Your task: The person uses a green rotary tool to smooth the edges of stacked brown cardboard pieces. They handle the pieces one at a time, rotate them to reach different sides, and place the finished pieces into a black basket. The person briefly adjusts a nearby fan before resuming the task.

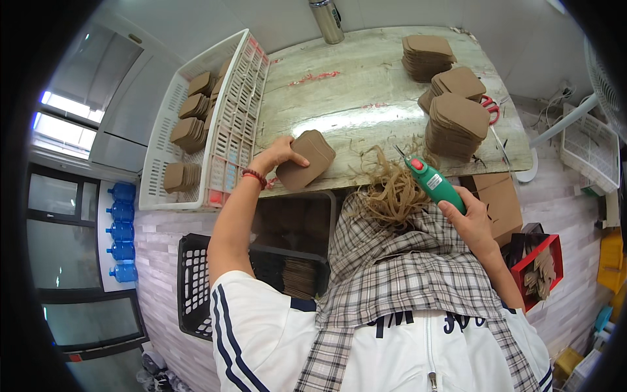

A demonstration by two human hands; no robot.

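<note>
My left hand (pixel 279 155) grips a brown rounded-corner piece (pixel 307 160), which looks like a small stack of flat pieces, at the table's front edge. My right hand (pixel 471 221) is wrapped round green electric scissors (pixel 434 184) with a red button. Their narrow metal tip points up and left, apart from the brown piece. Below that tip, a tangled heap of thin tan strips (pixel 392 193) spills from the table edge onto my checked apron (pixel 405 281).
A white crate (pixel 225 124) at the table's left holds several brown stacks. More brown stacks (pixel 457 124) stand at right beside red-handled scissors (pixel 490 110). A steel flask (pixel 326 21) is at the back. Below are a black crate (pixel 194 281) and a red box (pixel 555 251).
</note>
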